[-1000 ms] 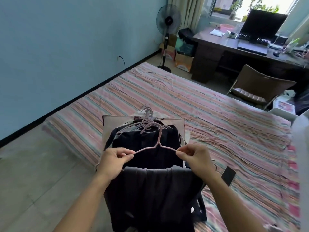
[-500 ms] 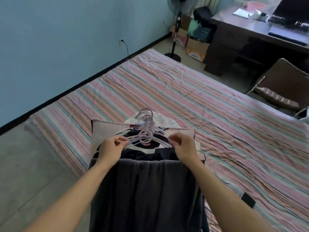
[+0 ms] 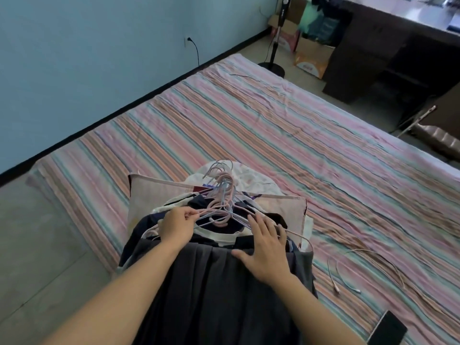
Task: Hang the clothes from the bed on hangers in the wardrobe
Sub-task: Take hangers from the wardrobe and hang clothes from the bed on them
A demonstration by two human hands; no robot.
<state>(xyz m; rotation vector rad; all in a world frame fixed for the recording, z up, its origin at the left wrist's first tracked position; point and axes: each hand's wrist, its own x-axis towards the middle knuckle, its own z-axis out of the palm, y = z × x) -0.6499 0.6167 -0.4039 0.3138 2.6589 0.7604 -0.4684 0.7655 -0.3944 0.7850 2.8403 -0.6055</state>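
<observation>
A pile of clothes on hangers lies on the striped bed [image 3: 286, 125] near its front edge. On top is a dark grey garment [image 3: 219, 290] hanging over the edge toward me. A bunch of pink and pale blue wire hangers [image 3: 221, 195] lies fanned on the pile, hooks pointing away from me. My left hand [image 3: 176, 226] pinches a thin hanger wire at the bunch's left side. My right hand [image 3: 265, 247] rests flat, fingers spread, on the grey garment and the right hanger arm. Pale pink and white clothes [image 3: 154, 200] lie underneath. No wardrobe is in view.
Charging cables [image 3: 348, 272] and a black phone [image 3: 385, 328] lie on the bed to the right. A blue wall [image 3: 87, 51] runs along the left. A fan stand [image 3: 272, 53], boxes [image 3: 311, 56], a dark desk [image 3: 388, 46] and a chair [image 3: 438, 135] stand beyond the bed.
The hanger with the grey garment has come down from mid-air onto the pile. My right hand has let go of the hanger and flattened on the cloth. The view has tilted downward.
</observation>
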